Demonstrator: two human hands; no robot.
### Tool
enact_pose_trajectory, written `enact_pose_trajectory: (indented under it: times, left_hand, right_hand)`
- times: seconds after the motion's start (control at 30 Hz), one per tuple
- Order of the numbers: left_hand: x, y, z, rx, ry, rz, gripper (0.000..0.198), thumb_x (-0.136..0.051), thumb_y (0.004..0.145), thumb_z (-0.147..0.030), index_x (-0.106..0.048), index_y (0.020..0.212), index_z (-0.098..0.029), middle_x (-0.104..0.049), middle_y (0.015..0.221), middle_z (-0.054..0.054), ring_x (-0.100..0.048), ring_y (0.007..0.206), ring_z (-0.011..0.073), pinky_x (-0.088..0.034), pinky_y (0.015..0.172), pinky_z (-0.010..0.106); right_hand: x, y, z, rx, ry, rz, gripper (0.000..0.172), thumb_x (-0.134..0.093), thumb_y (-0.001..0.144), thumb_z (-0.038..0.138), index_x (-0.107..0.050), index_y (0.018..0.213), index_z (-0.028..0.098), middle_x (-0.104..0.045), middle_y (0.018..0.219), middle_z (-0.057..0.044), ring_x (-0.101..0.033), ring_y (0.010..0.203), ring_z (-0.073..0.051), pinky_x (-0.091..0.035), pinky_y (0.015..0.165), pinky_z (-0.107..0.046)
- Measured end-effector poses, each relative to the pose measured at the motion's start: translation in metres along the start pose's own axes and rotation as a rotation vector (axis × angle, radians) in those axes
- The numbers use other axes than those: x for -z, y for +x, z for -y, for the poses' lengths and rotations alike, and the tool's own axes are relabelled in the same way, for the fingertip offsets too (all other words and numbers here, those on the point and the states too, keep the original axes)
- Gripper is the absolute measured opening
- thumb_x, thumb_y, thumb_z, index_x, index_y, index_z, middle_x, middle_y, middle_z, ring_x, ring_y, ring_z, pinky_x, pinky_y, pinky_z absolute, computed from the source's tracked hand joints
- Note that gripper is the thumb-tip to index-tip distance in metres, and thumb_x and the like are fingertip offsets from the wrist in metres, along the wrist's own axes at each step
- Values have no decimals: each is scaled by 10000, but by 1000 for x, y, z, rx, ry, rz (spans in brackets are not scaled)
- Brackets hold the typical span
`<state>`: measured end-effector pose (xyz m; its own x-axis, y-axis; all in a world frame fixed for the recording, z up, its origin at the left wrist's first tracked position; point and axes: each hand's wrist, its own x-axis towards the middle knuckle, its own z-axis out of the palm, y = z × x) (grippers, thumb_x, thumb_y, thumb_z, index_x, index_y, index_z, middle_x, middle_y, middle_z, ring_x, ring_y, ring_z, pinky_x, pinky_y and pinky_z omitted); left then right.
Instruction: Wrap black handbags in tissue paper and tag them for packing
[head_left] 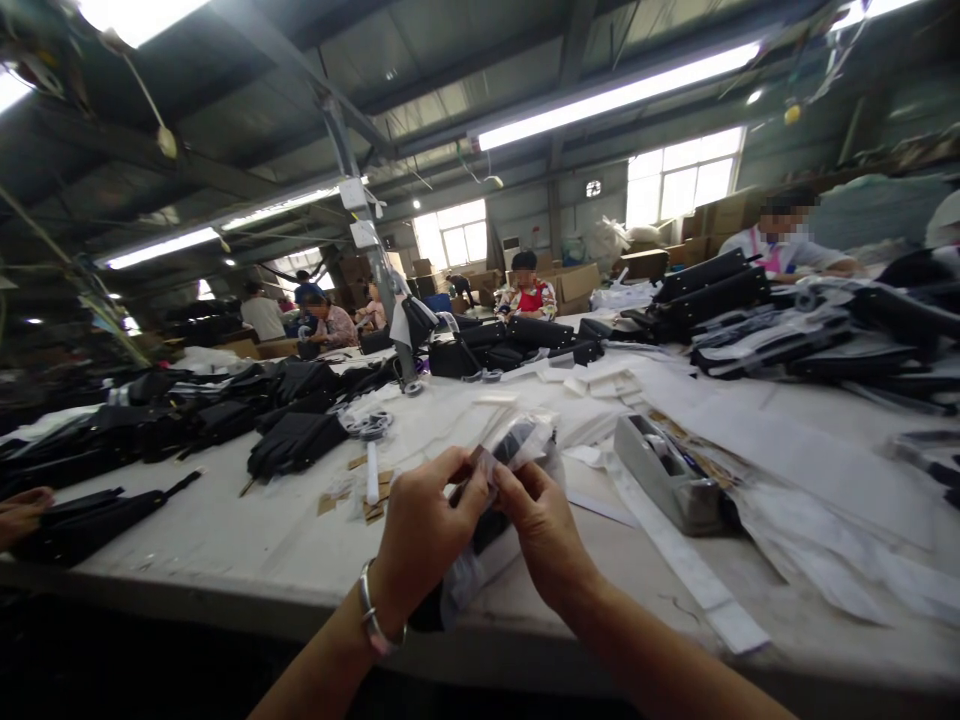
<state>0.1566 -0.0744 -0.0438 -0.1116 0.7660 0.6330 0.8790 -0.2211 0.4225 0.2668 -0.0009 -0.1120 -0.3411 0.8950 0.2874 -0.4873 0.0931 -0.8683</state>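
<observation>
Near the table's front edge lies a black item, partly covered by translucent plastic wrapping. Its exact kind is hidden under my hands and the wrapping. My left hand, with a silver bangle at the wrist, is closed in a pinch on the wrapping. A small greyish-brown piece shows at its fingertips, too small to name. Fingertip to fingertip with it, my right hand pinches the same wrapping from the other side. To the right of my hands stands a grey tape dispenser.
Black bags are heaped along the left, with more stacked at the right. White paper strips lie around the dispenser. A metal post rises from the table. Another person's hand is at the far left; several people sit beyond.
</observation>
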Motion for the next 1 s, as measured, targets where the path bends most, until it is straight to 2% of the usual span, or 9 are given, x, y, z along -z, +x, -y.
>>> enact_pose_trajectory:
  times: [0.07,0.17,0.3,0.47,0.6,0.7,0.8,0.9,1.0]
  left_hand:
    - [1,0,3,-152,221,-70,158,-560,943,-295,-683,898,-207,-755,819,16,-702,735,178,-533,675,283]
    - [-5,-8,7,-459,526,-174,253,-502,948,-144,-662,1143,-133,-747,1116,112,-715,977,234,-570,837,339]
    - [-17,-20,5,-518,801,-187,391,-485,919,-76,-566,1295,-3,-661,1261,217,-687,1079,285,-575,896,375]
    - [-28,-26,0,-433,825,-197,486,-518,950,-226,-501,1354,43,-592,1339,259,-646,1150,344,-569,920,425]
    - [-22,-24,5,-369,594,-143,453,-485,962,-225,-514,1369,-27,-601,1358,204,-612,1214,302,-520,1013,410]
    - [-9,-17,12,-166,230,-43,400,-515,960,-346,-592,1307,-164,-678,1281,102,-641,1171,247,-520,1004,359]
    - [-1,-8,21,111,-87,98,375,-560,917,-498,-650,1193,-261,-739,1131,15,-698,1005,210,-557,875,299]
    - [-2,-2,25,263,-201,153,434,-603,852,-589,-665,1158,-287,-743,1098,-7,-689,997,212,-543,846,278]
    - [-5,-2,24,367,-180,85,537,-643,780,-650,-656,1179,-291,-749,1074,7,-692,970,237,-548,752,280]
  right_hand:
    - [-2,0,3,-53,20,-38,336,-738,789,529,-708,932,227,-643,801,-14,-567,737,-181,-477,697,-314]
    - [-4,0,6,-89,109,-13,317,-775,759,507,-694,871,222,-635,782,-10,-555,729,-179,-481,700,-313]
    - [-4,0,9,-97,210,45,281,-787,768,453,-639,746,216,-604,751,-4,-537,712,-165,-477,691,-300]
    - [-3,-3,12,-65,170,70,306,-727,823,496,-644,777,205,-622,762,-7,-540,691,-148,-453,652,-276]
    - [3,-3,17,-67,106,47,269,-825,735,406,-684,806,188,-657,781,-4,-595,770,-154,-473,732,-267]
    - [8,-2,22,-88,109,75,264,-824,733,410,-718,806,180,-667,780,-2,-611,776,-151,-486,755,-268]
    - [7,-3,25,-91,92,129,289,-812,742,433,-741,859,179,-696,823,-18,-632,799,-160,-500,752,-270]
    - [7,0,23,-64,31,157,311,-796,751,469,-736,859,183,-705,799,-18,-650,758,-166,-510,708,-274]
    - [27,9,22,31,-212,239,298,-725,813,486,-754,897,201,-716,807,-24,-664,730,-180,-520,699,-296]
